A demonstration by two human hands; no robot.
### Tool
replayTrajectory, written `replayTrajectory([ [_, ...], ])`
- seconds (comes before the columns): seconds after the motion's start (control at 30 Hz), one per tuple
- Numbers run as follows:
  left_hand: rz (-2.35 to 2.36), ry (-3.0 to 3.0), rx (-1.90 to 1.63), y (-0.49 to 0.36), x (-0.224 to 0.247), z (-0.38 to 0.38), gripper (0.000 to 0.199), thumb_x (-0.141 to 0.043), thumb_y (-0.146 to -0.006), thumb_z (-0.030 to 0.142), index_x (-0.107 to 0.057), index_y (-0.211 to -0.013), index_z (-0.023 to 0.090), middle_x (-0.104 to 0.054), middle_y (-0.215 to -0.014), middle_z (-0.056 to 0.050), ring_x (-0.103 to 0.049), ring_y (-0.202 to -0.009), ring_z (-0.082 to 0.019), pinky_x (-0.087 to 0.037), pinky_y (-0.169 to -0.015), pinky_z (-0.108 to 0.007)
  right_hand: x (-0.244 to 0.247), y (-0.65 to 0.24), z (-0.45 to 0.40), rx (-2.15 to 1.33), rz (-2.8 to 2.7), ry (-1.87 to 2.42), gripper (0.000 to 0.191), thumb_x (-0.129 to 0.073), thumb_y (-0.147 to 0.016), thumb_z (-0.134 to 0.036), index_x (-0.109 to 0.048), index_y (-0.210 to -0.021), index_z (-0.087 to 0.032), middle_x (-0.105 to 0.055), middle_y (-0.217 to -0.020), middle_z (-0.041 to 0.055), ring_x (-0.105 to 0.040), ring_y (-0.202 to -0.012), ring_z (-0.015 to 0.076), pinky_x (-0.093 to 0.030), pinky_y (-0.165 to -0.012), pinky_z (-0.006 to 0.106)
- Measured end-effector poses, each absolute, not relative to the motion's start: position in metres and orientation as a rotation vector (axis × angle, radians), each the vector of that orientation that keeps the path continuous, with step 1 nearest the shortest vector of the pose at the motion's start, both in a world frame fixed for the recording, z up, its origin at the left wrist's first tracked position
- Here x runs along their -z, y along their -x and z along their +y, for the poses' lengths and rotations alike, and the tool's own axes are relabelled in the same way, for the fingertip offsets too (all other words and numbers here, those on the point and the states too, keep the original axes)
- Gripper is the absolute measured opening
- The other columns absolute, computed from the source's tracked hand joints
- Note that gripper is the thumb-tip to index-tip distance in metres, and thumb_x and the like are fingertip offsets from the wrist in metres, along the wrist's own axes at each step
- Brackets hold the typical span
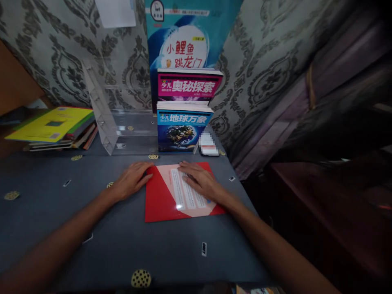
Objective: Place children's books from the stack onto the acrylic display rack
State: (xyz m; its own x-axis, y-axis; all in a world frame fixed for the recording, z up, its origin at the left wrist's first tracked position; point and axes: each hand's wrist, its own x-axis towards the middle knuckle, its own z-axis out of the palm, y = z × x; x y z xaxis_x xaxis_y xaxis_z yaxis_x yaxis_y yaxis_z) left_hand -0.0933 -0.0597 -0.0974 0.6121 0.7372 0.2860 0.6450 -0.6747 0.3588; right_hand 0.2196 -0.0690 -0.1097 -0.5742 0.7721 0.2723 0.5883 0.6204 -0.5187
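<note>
A thin red book with a pale pink panel of printed text lies flat on the grey patterned table. My right hand rests flat on its right half, fingers stretched toward the upper edge and covering part of the text. At the book's upper left corner is my left hand, its thumb apart from the fingers and the fingertips touching the edge. Neither hand is closed around anything.
Behind the book stands a clear acrylic rack holding a blue book, a magenta book and a tall teal book. A stack with a yellow book lies left. A small white object sits right of the rack.
</note>
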Motion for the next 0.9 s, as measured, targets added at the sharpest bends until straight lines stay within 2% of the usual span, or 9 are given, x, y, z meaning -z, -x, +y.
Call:
replayTrajectory([
  [0.27,1.125,-2.757,-0.487,0.097,0.098,-0.063,0.051,-0.034,-0.104,0.053,-0.055,-0.137,0.019,-0.062,-0.142,-0.014,-0.056,-0.133,-0.027,-0.044,-0.112,-0.05,0.103,-0.252,-0.072,-0.474,-2.273,1.241,0.04,-0.047,-0.101,-0.028,-0.062,-0.136,-0.02,-0.06,-0.145,0.0134,-0.051,-0.141,0.0265,-0.041,-0.117,0.052],
  [0.37,1.183,-2.816,-0.495,0.089,0.097,-0.073,0.054,-0.035,-0.104,0.055,-0.057,-0.136,0.017,-0.058,-0.145,-0.016,-0.053,-0.137,-0.03,-0.04,-0.114,-0.056,0.102,-0.259,-0.075,-0.465,-2.248,1.27,0.041,-0.047,-0.101,-0.03,-0.062,-0.137,-0.018,-0.06,-0.145,0.0146,-0.051,-0.14,0.0281,-0.043,-0.116,0.053],
  [0.47,1.066,-2.918,-0.464,0.071,0.094,-0.094,0.054,-0.036,-0.103,0.056,-0.059,-0.134,0.018,-0.057,-0.147,-0.017,-0.051,-0.139,-0.032,-0.031,-0.118,-0.063,0.103,-0.262,-0.076,-0.451,-2.218,1.294,0.039,-0.046,-0.101,-0.032,-0.063,-0.135,-0.021,-0.062,-0.143,0.0124,-0.054,-0.138,0.0277,-0.045,-0.114,0.053],
  [0.53,0.899,-2.963,-0.411,0.058,0.092,-0.11,0.057,-0.038,-0.102,0.059,-0.058,-0.137,0.019,-0.057,-0.147,-0.016,-0.05,-0.14,-0.031,-0.028,-0.12,-0.062,0.105,-0.263,-0.076,-0.436,-2.203,1.296,0.039,-0.046,-0.101,-0.031,-0.064,-0.134,-0.022,-0.064,-0.142,0.0111,-0.055,-0.137,0.0267,-0.045,-0.114,0.053],
  [0.63,0.762,-2.975,-0.349,0.045,0.091,-0.127,0.063,-0.042,-0.099,0.063,-0.055,-0.141,0.019,-0.055,-0.149,-0.016,-0.045,-0.144,-0.032,-0.031,-0.12,-0.059,0.105,-0.261,-0.075,-0.403,-2.195,1.303,0.038,-0.046,-0.101,-0.028,-0.065,-0.132,-0.018,-0.064,-0.14,0.0134,-0.058,-0.134,0.0264,-0.046,-0.113,0.05],
  [0.77,0.734,-2.952,-0.298,0.047,0.09,-0.126,0.057,-0.043,-0.101,0.057,-0.052,-0.145,0.022,-0.052,-0.152,-0.014,-0.042,-0.146,-0.03,-0.031,-0.12,-0.059,0.096,-0.259,-0.077,-0.321,-2.2,1.361,0.034,-0.047,-0.1,-0.028,-0.07,-0.12,-0.014,-0.074,-0.12,0.0142,-0.067,-0.113,0.0276,-0.052,-0.1,0.044],
  [0.83,0.703,-2.943,-0.284,0.053,0.088,-0.121,0.054,-0.042,-0.103,0.053,-0.05,-0.147,0.024,-0.052,-0.153,-0.012,-0.041,-0.147,-0.028,-0.029,-0.121,-0.059,0.089,-0.259,-0.082,-0.264,-2.207,1.428,0.032,-0.048,-0.1,-0.029,-0.071,-0.117,-0.014,-0.077,-0.11,0.0124,-0.069,-0.102,0.0272,-0.054,-0.092,0.042],
  [0.9,0.665,-2.939,-0.28,0.06,0.087,-0.116,0.05,-0.041,-0.104,0.049,-0.049,-0.148,0.026,-0.053,-0.152,-0.01,-0.042,-0.147,-0.026,-0.027,-0.122,-0.06,0.082,-0.259,-0.09,-0.201,-2.219,1.527,0.032,-0.049,-0.1,-0.03,-0.071,-0.117,-0.014,-0.077,-0.108,0.0127,-0.068,-0.099,0.0281,-0.054,-0.088,0.04],
])
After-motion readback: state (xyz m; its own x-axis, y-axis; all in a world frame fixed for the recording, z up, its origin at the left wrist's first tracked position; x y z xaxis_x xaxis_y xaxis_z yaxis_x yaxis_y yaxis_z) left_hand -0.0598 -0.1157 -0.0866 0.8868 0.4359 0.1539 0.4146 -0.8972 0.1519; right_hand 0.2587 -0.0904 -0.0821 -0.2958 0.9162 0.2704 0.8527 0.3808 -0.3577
